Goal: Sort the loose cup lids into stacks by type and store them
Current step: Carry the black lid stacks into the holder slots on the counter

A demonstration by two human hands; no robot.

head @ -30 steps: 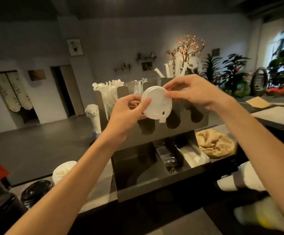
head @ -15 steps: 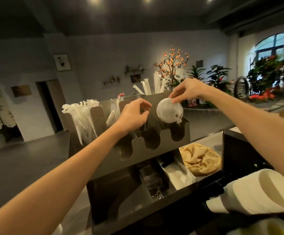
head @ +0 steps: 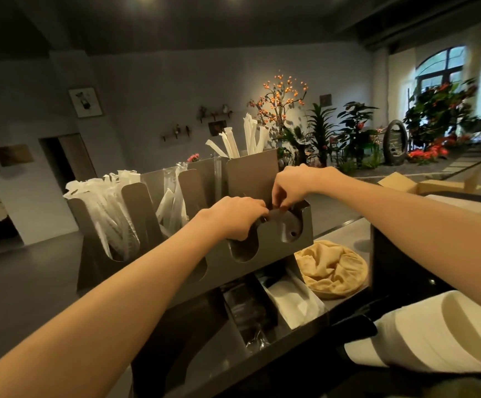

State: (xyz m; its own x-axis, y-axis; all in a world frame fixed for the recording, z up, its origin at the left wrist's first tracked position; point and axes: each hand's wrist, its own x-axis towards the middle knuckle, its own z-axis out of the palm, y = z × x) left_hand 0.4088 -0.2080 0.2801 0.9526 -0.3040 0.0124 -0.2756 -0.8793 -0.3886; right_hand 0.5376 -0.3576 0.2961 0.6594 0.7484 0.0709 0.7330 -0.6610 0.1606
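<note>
Dim cafe counter w/ metal organizer (head: 305, 225). Both hands meet at its rightmost slot: left hand (head: 233, 216) curled at the slot edge, right hand (head: 291, 185) fingers pinched together above it; can't tell what they grip. Lid (head: 286, 228) sits in that slot; straws (head: 110, 214) far left, cloth (head: 334, 271) beside organizer.

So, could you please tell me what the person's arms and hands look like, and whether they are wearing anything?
Both forearms are bare as far as the picture shows: no sleeves, gloves, watch or bracelets are visible. The left hand and right hand show no rings that I can make out, though the fingertips are partly hidden and dimly lit.
</note>
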